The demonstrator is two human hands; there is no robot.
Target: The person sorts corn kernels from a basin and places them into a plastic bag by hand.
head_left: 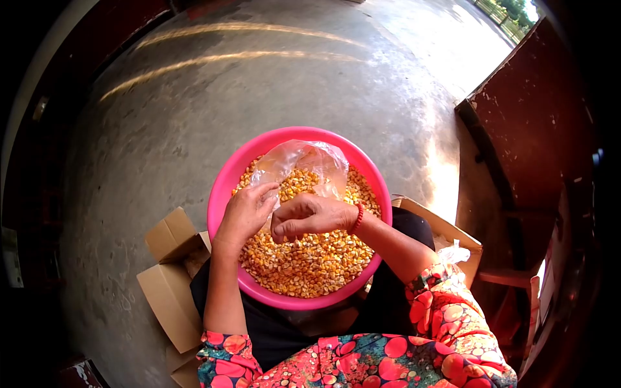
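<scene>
A pink basin holds many yellow and orange corn kernels. A clear plastic bag lies open on the kernels in the basin's far half, with some kernels in or under it. My left hand is at the bag's left edge, its fingers pressed together near the plastic. My right hand, with a red bead bracelet at the wrist, is bent inward over the middle of the basin. Its fingers are curled, and what they hold, if anything, is hidden.
An open cardboard box stands left of the basin, and another box with a clear plastic bag at its edge is on the right. A red chair and a dark red door are farther right. Concrete floor surrounds the basin.
</scene>
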